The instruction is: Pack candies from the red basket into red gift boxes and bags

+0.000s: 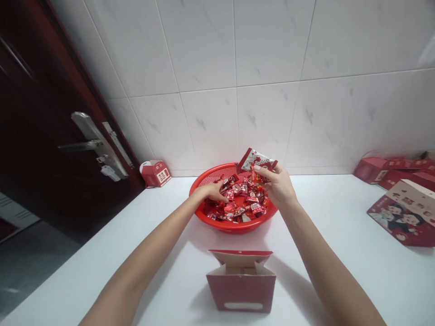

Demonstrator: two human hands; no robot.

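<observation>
Left of the left fingers (221, 197), a dark door (41, 86) with a metal handle (93, 136) and a small red box (152, 174); beyond them, tiled wall (207, 117); right of the right fingers (263, 171), red boxes (371, 170) and an illustrated carton (399, 215).

The basket (234, 227) looks like smooth, glossy plastic with a perforated wall. The sweets (255, 208) and the packet (254, 159) above them have shiny, crinkled plastic-film wrappers. The near box (242, 290) is matt folded card; the right box (404, 213), smooth card. The surface (322, 203) looks smooth and satiny, the far wall tiles (210, 45) glazed, the left door (44, 90) polished wood, its handle (79, 146) metal.
</observation>
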